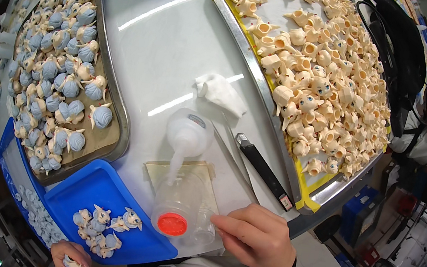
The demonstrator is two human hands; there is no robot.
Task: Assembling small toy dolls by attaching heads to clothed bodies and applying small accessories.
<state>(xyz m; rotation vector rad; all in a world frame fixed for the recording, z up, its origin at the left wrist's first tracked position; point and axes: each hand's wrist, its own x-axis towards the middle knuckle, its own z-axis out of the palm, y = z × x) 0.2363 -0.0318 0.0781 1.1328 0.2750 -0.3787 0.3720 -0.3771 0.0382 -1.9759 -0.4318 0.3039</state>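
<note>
My left hand (68, 256), at the lower left, is closed around a small doll head (75, 266) with grey-blue hair. My right hand (259, 237) has thumb and fingers pinched together at the edge of a small clear plastic cup (204, 229); whether they grip it or something thin is too small to tell. Left of that cup is a clear plastic jar (177, 199) with a bright red round patch (172, 224) at its near end. A blue tray (140, 243) near my left hand bears several finished-looking heads (99, 216) with hair pieces.
At left stands a metal tray (125, 135) of grey-haired heads; at right, a yellow-taped metal tray (301, 192) of hairless heads. Between them lie a white squeeze bottle (189, 133), crumpled white tissue (222, 93), metal tweezers (237, 159) and a black box cutter (263, 170).
</note>
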